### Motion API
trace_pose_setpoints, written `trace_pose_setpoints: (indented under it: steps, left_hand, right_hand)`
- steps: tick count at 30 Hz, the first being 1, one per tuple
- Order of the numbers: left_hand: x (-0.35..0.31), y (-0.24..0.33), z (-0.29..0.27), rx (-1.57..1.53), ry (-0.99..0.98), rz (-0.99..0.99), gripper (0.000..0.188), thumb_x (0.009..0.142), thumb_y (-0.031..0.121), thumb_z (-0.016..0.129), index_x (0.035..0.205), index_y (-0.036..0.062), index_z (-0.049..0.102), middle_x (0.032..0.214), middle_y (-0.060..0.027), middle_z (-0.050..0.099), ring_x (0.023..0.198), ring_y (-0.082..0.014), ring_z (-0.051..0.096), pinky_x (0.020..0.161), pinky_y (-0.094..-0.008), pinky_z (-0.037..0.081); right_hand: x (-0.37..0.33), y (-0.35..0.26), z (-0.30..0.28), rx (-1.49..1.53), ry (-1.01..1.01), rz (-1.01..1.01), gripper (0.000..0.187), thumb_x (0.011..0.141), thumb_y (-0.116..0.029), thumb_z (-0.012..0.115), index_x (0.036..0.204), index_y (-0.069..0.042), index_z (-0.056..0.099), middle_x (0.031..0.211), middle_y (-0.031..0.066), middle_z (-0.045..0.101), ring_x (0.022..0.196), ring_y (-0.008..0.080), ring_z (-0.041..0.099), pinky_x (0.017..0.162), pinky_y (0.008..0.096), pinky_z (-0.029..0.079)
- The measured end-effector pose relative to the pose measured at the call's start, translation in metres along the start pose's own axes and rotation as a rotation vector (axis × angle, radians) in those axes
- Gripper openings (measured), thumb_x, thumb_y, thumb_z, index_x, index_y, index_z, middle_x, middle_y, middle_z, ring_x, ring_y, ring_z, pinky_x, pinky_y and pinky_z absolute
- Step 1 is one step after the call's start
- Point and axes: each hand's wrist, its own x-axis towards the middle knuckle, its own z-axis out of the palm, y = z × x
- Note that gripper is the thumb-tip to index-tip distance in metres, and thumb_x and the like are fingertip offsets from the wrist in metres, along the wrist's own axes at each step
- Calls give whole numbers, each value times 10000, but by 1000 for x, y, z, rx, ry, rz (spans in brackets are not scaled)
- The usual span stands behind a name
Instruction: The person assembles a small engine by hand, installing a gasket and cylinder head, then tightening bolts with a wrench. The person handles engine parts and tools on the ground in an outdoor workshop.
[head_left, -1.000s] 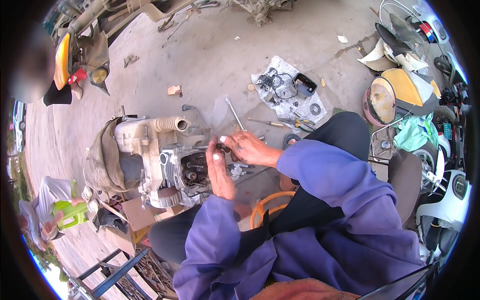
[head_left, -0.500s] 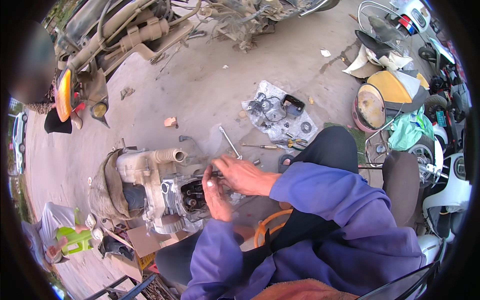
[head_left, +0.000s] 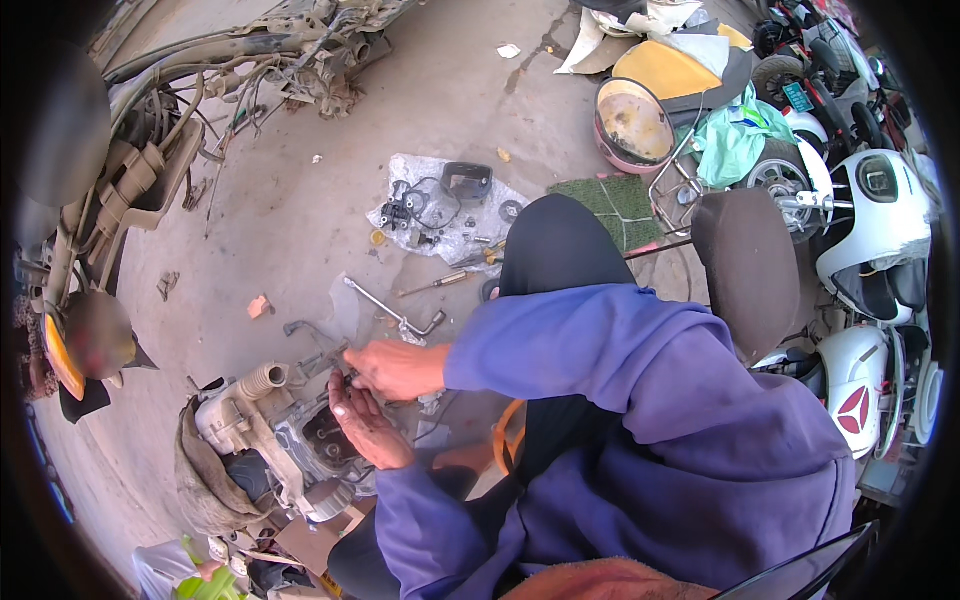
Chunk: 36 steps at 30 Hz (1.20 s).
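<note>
A dusty engine (head_left: 291, 452) lies on its side on the ground, its open cylinder-head cavity (head_left: 328, 438) facing up with metal parts inside. At the cavity's far edge my two hands meet. My right hand (head_left: 398, 369) has its fingers pinched together over a small part they mostly hide. My left hand (head_left: 367, 428) is curled beside it, fingertips pressed at the same spot, its palm partly over the cavity. What the fingertips hold cannot be made out. Just beyond the hands lie a metal wrench (head_left: 378, 300) and a bent socket wrench (head_left: 427, 325).
Plastic wrap (head_left: 510, 193) with small engine parts and a black tray (head_left: 466, 180) lies ahead. A screwdriver (head_left: 437, 283) rests nearby. A stripped motorcycle frame (head_left: 160, 165) stands at far left. A round bucket (head_left: 633, 125), brown seat (head_left: 745, 270) and white scooters (head_left: 880, 225) are at right.
My view has swung to the right, so the engine and tools sit further left in the picture. Both hands stay together at the engine's edge, with the left fingers more curled.
</note>
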Motion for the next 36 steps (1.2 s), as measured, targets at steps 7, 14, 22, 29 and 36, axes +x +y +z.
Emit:
trace_pose_setpoints:
  steps: [7, 14, 22, 29, 36]
  left_hand:
    - [5, 1, -7, -31, -34, -39, 742, 1053, 553, 345, 1513, -28, 305, 1558, -193, 360, 1445, -298, 364, 1206, -412, 276]
    - [4, -4, -2, -21, 35, -15, 699, 1064, 529, 326, 1512, -9, 327, 1546, -181, 382, 1416, -287, 408, 1183, -403, 313]
    - [4, 0, -4, 4, 32, -6, 694, 1066, 522, 331, 1522, 0, 323, 1557, -181, 369, 1428, -285, 388, 1180, -400, 314]
    - [4, 3, -6, -21, 37, -31, 746, 1046, 557, 367, 1522, -16, 313, 1568, -192, 341, 1448, -299, 358, 1210, -408, 263]
    - [2, -2, 6, 16, 10, -19, 759, 1058, 568, 297, 1524, -31, 275, 1570, -182, 331, 1464, -298, 322, 1215, -411, 244]
  right_hand:
    - [2, -3, 5, -131, 100, -194, 237, 958, -168, 590, 1075, 22, 509, 978, 229, 624, 823, 444, 647, 662, 496, 501]
    - [15, 6, 3, -128, -118, -80, 328, 891, -196, 649, 1091, 22, 505, 977, 229, 628, 823, 421, 653, 660, 489, 507]
    - [8, 7, 14, -68, 87, -132, 179, 847, -216, 639, 887, -43, 656, 957, 202, 639, 849, 408, 649, 714, 480, 521]
    - [11, 13, 18, -265, 137, -353, 264, 867, -191, 666, 978, 25, 561, 984, 221, 587, 815, 433, 631, 687, 498, 511]
    - [17, 31, 7, -167, -78, -196, 145, 903, -109, 600, 899, 35, 616, 1015, 194, 646, 749, 415, 628, 658, 490, 513]
